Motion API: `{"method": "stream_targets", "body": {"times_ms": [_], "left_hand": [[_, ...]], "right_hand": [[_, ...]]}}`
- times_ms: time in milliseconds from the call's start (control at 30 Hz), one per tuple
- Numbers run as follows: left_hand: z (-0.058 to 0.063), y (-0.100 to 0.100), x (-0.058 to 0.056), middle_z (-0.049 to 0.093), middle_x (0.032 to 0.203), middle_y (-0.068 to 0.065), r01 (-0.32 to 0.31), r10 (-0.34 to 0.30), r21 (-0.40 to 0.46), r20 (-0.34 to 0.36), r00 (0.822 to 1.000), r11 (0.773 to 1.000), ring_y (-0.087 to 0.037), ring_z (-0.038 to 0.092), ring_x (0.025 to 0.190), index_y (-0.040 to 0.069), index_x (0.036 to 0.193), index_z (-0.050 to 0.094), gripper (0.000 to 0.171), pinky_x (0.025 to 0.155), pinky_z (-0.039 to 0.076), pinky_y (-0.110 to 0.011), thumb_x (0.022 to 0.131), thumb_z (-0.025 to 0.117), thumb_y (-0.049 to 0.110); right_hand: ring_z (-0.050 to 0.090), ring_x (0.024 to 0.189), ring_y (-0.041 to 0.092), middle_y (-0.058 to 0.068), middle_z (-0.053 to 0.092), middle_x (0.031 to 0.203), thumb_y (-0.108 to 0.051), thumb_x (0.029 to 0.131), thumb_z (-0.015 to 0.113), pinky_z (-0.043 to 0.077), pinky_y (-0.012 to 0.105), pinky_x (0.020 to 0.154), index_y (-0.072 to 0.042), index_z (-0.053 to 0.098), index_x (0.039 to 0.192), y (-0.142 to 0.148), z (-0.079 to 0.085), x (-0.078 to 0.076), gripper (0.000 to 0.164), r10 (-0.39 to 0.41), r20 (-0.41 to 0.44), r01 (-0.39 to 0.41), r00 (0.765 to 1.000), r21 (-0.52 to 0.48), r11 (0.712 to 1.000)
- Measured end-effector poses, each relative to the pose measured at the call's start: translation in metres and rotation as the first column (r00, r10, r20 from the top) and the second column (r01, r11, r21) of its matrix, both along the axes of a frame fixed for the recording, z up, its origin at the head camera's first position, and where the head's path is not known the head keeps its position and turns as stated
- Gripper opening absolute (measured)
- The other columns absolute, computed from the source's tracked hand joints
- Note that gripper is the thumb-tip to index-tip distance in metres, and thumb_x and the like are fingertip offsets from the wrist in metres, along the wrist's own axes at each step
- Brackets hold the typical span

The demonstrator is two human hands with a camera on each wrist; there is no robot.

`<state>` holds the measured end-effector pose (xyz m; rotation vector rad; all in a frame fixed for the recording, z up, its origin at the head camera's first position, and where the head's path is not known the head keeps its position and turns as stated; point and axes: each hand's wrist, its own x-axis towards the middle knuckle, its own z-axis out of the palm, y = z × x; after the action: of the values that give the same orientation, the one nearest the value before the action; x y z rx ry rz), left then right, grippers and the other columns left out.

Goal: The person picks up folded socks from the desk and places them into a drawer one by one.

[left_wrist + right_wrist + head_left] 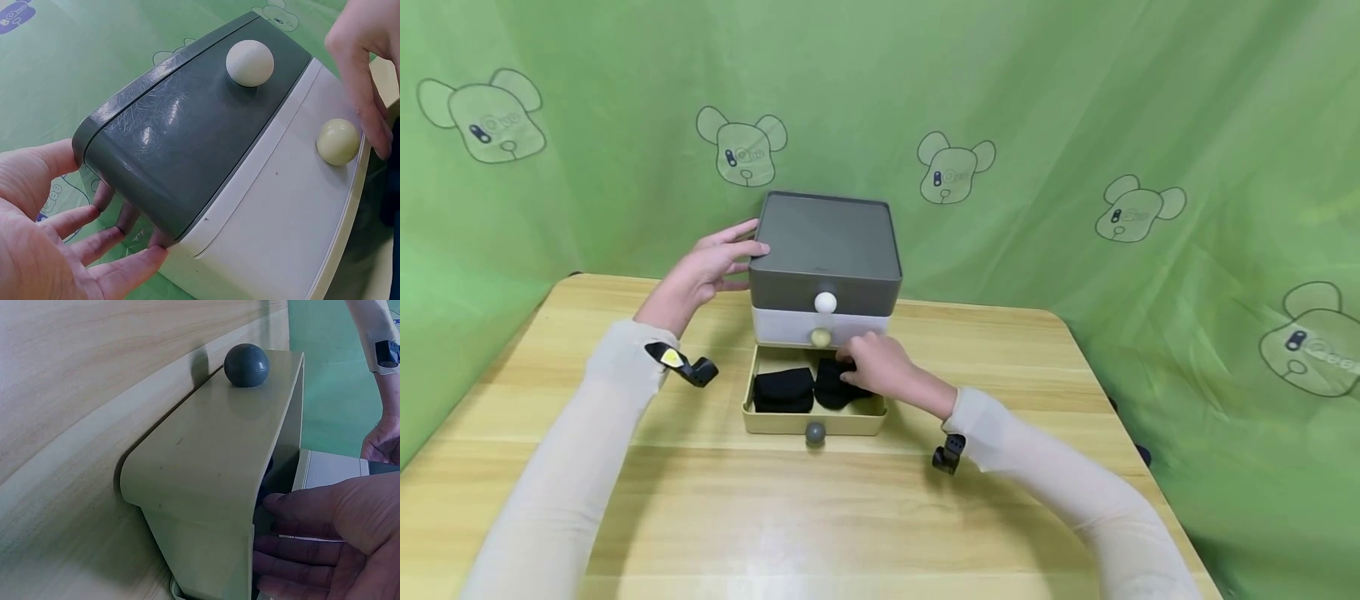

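Observation:
A small three-tier drawer box stands on the table, with a dark grey top tier (826, 237), a white middle tier (790, 326) and a pulled-out beige bottom drawer (814, 425). Two black folded cloth bundles lie in that drawer, a left bundle (784, 390) and a right bundle (831, 385). My left hand (703, 265) rests against the box's left side, fingers spread and straight, thumb at the top edge. My right hand (883, 367) reaches over the drawer's right side, fingertips at the right bundle. In the right wrist view its fingers (300, 553) extend straight, the tips hidden inside the drawer.
Round knobs stick out in front: a white knob (825, 302), a pale yellow knob (821, 337) and a grey knob (815, 433). The wooden table (760, 525) runs back to a green curtain (1037, 100) close behind the box.

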<state>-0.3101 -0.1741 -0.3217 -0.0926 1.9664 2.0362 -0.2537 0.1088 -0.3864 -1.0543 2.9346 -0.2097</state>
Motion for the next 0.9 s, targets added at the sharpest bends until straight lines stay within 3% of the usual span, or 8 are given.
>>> {"method": "stream_targets", "body": {"times_ms": [133,267,333,400,500,600,800,900], "left_hand": [[0.0,-0.001,0.0,0.024,0.17,-0.009,-0.002,0.002,0.005,0.007,1.0,1.0,-0.036,0.024,0.155,0.033,0.162,0.026,0.074,0.124,0.034,-0.052,0.1,0.065,0.02],[0.0,-0.001,0.0,0.024,0.17,-0.009,-0.006,0.006,0.014,0.003,1.0,1.0,-0.036,0.025,0.155,0.033,0.161,0.027,0.074,0.124,0.035,-0.052,0.099,0.065,0.019],[0.0,0.0,0.001,0.023,0.17,-0.009,-0.004,0.004,0.01,0.0,1.0,1.0,-0.036,0.025,0.155,0.034,0.161,0.027,0.074,0.124,0.035,-0.051,0.099,0.065,0.02],[0.0,0.0,0.001,0.022,0.171,-0.009,-0.004,0.004,0.008,0.001,1.0,1.0,-0.036,0.024,0.155,0.034,0.161,0.027,0.074,0.124,0.034,-0.052,0.099,0.065,0.019],[-0.001,0.0,0.001,0.023,0.17,-0.009,-0.002,0.002,0.006,0.001,1.0,1.0,-0.036,0.025,0.155,0.033,0.162,0.027,0.074,0.124,0.034,-0.052,0.099,0.065,0.019],[-0.001,-0.001,0.0,0.025,0.17,-0.01,0.0,0.0,0.002,-0.007,1.0,1.0,-0.035,0.028,0.154,0.033,0.162,0.027,0.073,0.124,0.034,-0.051,0.1,0.064,0.019],[-0.001,-0.002,0.001,0.026,0.169,-0.01,0.002,-0.002,0.008,-0.012,1.0,1.0,-0.033,0.033,0.152,0.032,0.162,0.027,0.072,0.125,0.033,-0.05,0.101,0.063,0.019],[-0.001,-0.003,0.002,0.025,0.169,-0.009,0.004,-0.004,0.007,-0.007,1.0,1.0,-0.033,0.033,0.152,0.033,0.162,0.026,0.072,0.125,0.033,-0.051,0.101,0.062,0.02]], "right_hand": [[0.074,0.092,0.025,0.006,0.079,0.099,-0.019,0.087,0.082,0.062,0.044,0.071,-0.008,0.08,0.103,0.001,0.004,0.001,0.02,0.01,0.036,-0.008,0.999,-0.043,0.999],[0.075,0.089,0.019,0.008,0.08,0.097,-0.015,0.09,0.078,0.062,0.03,0.076,-0.002,0.078,0.106,0.002,0.01,0.005,0.02,0.051,0.169,-0.013,0.984,-0.219,0.976],[0.076,0.089,0.018,0.011,0.08,0.099,-0.012,0.091,0.076,0.062,0.024,0.079,0.001,0.077,0.108,0.002,0.013,0.009,0.021,0.121,0.264,-0.023,0.957,-0.348,0.937],[0.076,0.091,0.019,0.013,0.079,0.101,-0.009,0.093,0.073,0.063,0.025,0.081,0.003,0.075,0.11,0.002,0.015,0.015,0.021,0.214,0.366,-0.022,0.906,-0.465,0.885],[0.075,0.098,0.028,0.02,0.077,0.108,-0.007,0.096,0.069,0.063,0.043,0.088,0.005,0.071,0.117,0.004,0.016,0.026,0.024,0.36,0.527,0.02,0.77,-0.584,0.812],[0.074,0.103,0.033,0.024,0.074,0.114,-0.011,0.1,0.064,0.059,0.057,0.092,0.006,0.066,0.125,0.007,0.012,0.038,0.03,0.443,0.665,0.095,0.601,-0.61,0.786],[0.074,0.104,0.03,0.025,0.072,0.12,-0.019,0.105,0.057,0.057,0.056,0.098,0.008,0.06,0.133,0.013,-0.013,0.056,0.039,0.443,0.845,0.214,0.299,-0.512,0.832],[0.073,0.107,0.033,0.027,0.07,0.123,-0.021,0.106,0.054,0.059,0.05,0.098,0.008,0.058,0.135,0.017,-0.028,0.063,0.042,0.403,0.896,0.241,0.188,-0.44,0.865]]}}
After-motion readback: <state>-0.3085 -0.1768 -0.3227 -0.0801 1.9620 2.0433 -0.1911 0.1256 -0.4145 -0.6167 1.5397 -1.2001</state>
